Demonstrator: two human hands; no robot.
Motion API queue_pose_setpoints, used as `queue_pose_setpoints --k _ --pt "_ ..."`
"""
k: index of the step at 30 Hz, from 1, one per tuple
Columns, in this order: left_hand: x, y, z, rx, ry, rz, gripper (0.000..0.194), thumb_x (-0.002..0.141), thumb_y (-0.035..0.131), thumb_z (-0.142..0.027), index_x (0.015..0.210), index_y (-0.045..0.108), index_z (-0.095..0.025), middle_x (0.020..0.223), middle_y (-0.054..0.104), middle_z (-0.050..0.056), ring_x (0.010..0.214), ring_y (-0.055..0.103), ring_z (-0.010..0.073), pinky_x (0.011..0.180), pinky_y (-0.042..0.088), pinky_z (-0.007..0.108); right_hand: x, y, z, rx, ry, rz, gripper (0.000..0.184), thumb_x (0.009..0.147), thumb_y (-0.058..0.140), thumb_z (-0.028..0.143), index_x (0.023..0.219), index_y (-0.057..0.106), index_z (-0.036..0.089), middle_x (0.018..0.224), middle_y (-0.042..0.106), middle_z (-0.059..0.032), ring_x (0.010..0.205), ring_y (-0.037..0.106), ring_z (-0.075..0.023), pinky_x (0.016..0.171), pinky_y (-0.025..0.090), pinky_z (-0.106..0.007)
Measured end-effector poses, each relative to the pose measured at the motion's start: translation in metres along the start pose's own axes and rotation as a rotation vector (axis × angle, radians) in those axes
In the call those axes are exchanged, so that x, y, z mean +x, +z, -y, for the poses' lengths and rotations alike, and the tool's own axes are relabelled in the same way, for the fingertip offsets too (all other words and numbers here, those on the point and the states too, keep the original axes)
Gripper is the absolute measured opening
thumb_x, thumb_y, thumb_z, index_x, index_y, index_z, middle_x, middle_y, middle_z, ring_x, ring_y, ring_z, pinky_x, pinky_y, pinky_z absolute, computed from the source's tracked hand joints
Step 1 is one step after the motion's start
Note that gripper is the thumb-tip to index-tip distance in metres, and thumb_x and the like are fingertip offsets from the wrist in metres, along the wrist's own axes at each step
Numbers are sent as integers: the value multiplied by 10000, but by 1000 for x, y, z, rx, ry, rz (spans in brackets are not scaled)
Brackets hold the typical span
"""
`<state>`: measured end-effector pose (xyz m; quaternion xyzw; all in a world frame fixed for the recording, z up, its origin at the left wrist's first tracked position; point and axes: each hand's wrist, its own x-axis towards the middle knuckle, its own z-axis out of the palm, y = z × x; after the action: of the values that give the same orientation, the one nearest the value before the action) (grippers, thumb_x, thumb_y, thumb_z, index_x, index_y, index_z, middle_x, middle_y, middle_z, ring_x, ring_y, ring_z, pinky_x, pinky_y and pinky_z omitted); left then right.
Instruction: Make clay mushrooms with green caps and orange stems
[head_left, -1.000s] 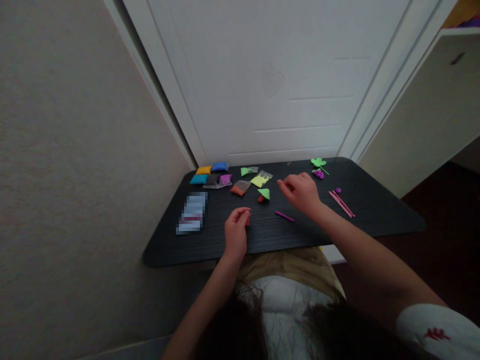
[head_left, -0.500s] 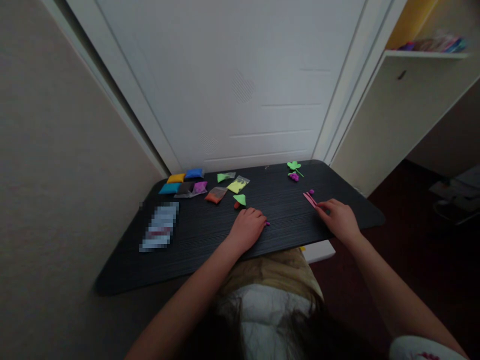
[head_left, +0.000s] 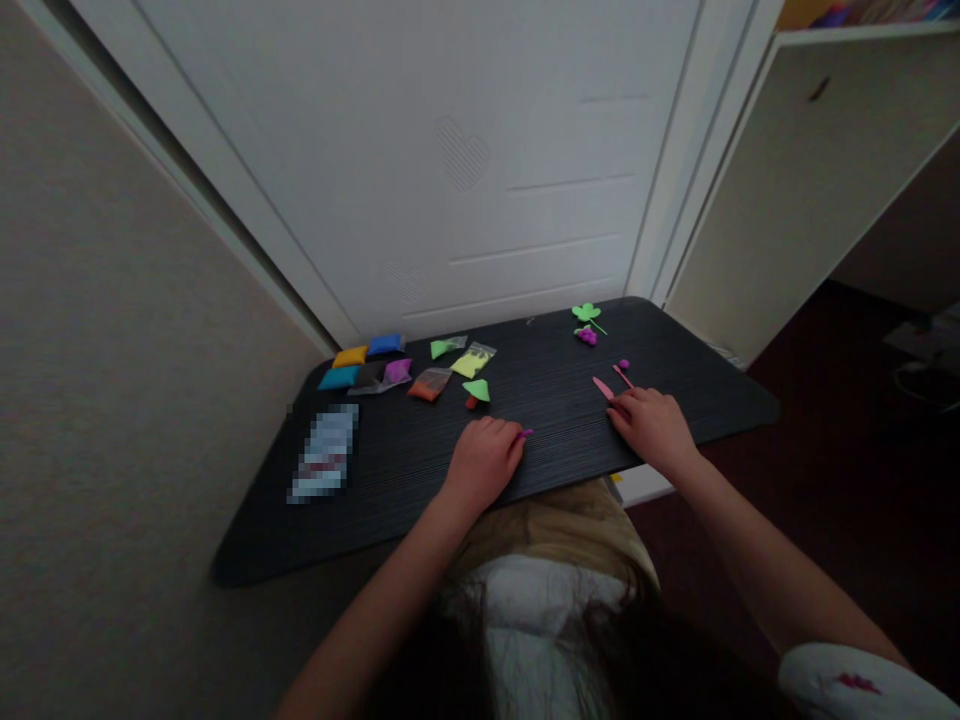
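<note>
My left hand rests near the front of the table, fingers curled and closed on a small purple clay piece whose end pokes out past the fingertips. My right hand pinches a pink plastic clay knife, its blade pointing away and left. A second thin pink clay tool lies just beyond the right fingers, partly hidden by them. At its far end is a purple clay ball. A clay mushroom with a green cap and red stem stands beyond my left hand.
On the black table, several bags of coloured clay, including a yellow one and an orange one, lie at the back left. A blurred packet is at left. Green clay leaves and a purple clay bunch sit back right.
My right hand has moved left, and the pink knife now angles apart from the other pink tool. My left hand stays by the purple piece. The whole view has shifted slightly.
</note>
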<state>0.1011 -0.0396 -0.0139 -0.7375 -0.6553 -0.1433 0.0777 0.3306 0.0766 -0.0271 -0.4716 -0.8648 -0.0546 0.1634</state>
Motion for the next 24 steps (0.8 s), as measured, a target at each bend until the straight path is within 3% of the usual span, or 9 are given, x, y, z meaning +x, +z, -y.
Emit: queue_pose_setpoints --k 5,9,15,20,24 --pt "-5 7 -4 -4 -106 10 215 843 394 -311 818 571 -192 798 574 45 782 494 173 689 365 302 -10 -4 19 158 -133 71 228 832 421 311 894 609 197 915 627 -46 873 534 -181 759 344 -311" --pt "-8 13 -4 -65 -174 -30 209 834 414 -319 828 581 -193 820 568 43 806 490 169 705 373 295 -34 -5 35 259 -219 59 243 823 447 318 974 592 195 987 618 -54 926 523 -192 797 357 -332" --pt "-7 15 0 -147 -185 -37 222 828 428 -340 842 596 -196 822 574 37 800 494 160 706 376 290 -76 3 28 357 -322 -11 312 824 468 287 1116 522 191 1101 577 -76 1033 481 -211 869 353 -380" --pt "-8 16 1 -165 -179 -35 206 826 432 -326 807 590 -195 805 573 30 790 497 155 700 373 285 -77 2 16 411 -250 17 239 855 394 233 1020 561 188 968 599 -81 913 525 -185 814 411 -329" --pt "-10 14 0 -154 -197 -51 186 825 432 -309 790 573 -192 799 571 26 786 498 154 697 373 285 -60 -4 26 330 -189 32 213 856 366 248 926 548 160 860 616 -86 817 559 -192 745 417 -311"
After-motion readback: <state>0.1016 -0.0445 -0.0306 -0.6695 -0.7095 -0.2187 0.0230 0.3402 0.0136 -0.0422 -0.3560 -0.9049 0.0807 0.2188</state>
